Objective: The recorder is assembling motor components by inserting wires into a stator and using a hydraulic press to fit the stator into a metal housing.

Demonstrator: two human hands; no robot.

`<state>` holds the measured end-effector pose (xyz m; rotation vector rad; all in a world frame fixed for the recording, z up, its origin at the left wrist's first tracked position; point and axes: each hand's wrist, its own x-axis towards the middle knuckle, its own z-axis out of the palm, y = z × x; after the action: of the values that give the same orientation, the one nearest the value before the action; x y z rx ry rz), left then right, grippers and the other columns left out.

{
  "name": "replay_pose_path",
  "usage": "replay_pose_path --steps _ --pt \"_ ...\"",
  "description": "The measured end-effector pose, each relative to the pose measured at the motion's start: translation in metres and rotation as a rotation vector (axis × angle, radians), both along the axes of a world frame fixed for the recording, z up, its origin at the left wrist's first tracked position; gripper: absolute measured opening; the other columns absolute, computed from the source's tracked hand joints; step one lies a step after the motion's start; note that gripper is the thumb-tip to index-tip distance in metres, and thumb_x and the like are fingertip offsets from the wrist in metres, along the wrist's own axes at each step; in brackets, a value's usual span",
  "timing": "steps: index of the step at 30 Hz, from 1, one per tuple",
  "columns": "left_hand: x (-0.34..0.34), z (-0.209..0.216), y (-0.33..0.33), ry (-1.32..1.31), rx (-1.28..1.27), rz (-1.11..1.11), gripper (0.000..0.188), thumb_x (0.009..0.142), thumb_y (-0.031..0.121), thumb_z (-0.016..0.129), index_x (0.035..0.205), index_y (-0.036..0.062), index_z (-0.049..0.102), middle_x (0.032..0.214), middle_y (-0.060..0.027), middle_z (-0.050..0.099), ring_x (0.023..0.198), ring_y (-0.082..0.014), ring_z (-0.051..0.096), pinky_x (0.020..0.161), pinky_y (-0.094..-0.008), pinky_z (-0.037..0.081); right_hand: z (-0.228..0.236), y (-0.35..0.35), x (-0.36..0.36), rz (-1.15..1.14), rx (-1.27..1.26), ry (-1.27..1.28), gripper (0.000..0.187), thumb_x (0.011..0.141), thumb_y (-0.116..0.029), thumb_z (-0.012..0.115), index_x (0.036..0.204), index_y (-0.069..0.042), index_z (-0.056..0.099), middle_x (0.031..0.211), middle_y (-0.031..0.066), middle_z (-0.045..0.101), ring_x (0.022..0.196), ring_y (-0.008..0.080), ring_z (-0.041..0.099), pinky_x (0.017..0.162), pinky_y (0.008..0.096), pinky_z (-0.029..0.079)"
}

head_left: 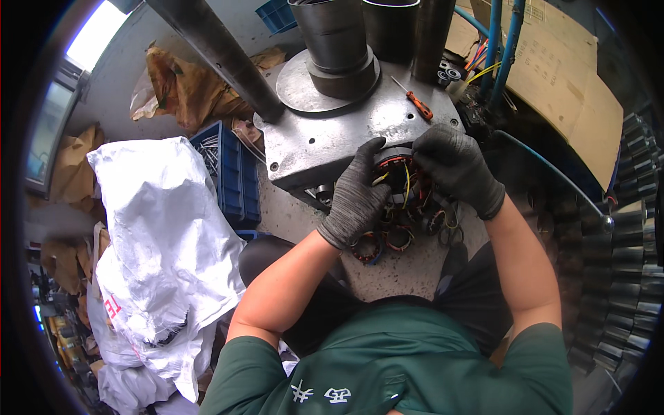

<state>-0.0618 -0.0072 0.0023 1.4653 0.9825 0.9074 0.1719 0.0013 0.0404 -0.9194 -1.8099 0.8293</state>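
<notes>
At the front edge of the metal press table (297, 146), a motor stator (393, 153) with a grey ring and coloured lead wires is held up. My left hand (358, 192), in a grey knit glove, closes round its left side, thumb on the rim. My right hand (456, 166), gloved alike, has its fingers curled in a pinch at the stator's right edge; what lies between the fingertips is hidden. Below, more wound stators, one at the left (366, 247) and one beside it (399, 238), lie on the floor between my legs.
An orange-handled screwdriver (419, 105) lies on the table behind my hands, near the press columns (432, 41). A white woven sack (155, 207) and a blue crate (232, 180) of metal parts stand left. Stacked metal cylinders (626, 277) and cardboard (553, 90) are right.
</notes>
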Motion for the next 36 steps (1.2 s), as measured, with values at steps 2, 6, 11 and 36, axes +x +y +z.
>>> replay_pose_path --steps 2,6,11,36 --pt "0.001 -0.004 0.001 0.136 0.13 0.011 0.076 0.089 -0.011 0.067 0.157 0.0095 0.039 0.134 -0.014 0.066 0.123 -0.0203 0.066 0.104 -0.0336 0.058 -0.002 -0.002 0.002 -0.056 0.087 -0.107 0.014 0.094 -0.002 0.075 0.107 -0.003 0.071 0.097 0.0138 0.07 0.09 0.0284 0.072 0.083 0.0393 0.058" --pt "0.004 0.001 -0.001 0.168 0.216 0.001 0.075 0.088 -0.012 0.065 0.157 0.0092 0.041 0.133 -0.0141 0.067 0.121 -0.0202 0.067 0.102 -0.0338 0.058 0.005 -0.008 0.016 -0.249 0.158 -0.403 0.015 0.098 -0.017 0.072 0.107 -0.005 0.07 0.102 0.0203 0.071 0.095 0.0409 0.071 0.084 0.0457 0.058" --pt "-0.003 0.015 -0.006 -0.102 -0.047 0.025 0.077 0.084 -0.005 0.066 0.156 0.0047 0.042 0.135 -0.015 0.066 0.12 -0.0235 0.067 0.101 -0.0344 0.057 0.011 -0.019 0.045 -0.164 -0.354 -0.445 0.032 0.101 -0.031 0.069 0.119 -0.004 0.069 0.108 0.0211 0.073 0.099 0.0371 0.073 0.087 0.0447 0.058" --pt "0.009 0.106 -0.026 0.536 0.739 -0.247 0.072 0.072 0.022 0.101 0.13 0.0115 0.06 0.152 -0.0257 0.052 0.146 -0.0434 0.05 0.116 -0.0488 0.047 0.028 -0.046 0.026 0.021 -0.682 0.593 0.033 0.096 -0.025 0.07 0.116 0.001 0.071 0.099 0.0087 0.074 0.087 0.015 0.071 0.08 0.0303 0.058"
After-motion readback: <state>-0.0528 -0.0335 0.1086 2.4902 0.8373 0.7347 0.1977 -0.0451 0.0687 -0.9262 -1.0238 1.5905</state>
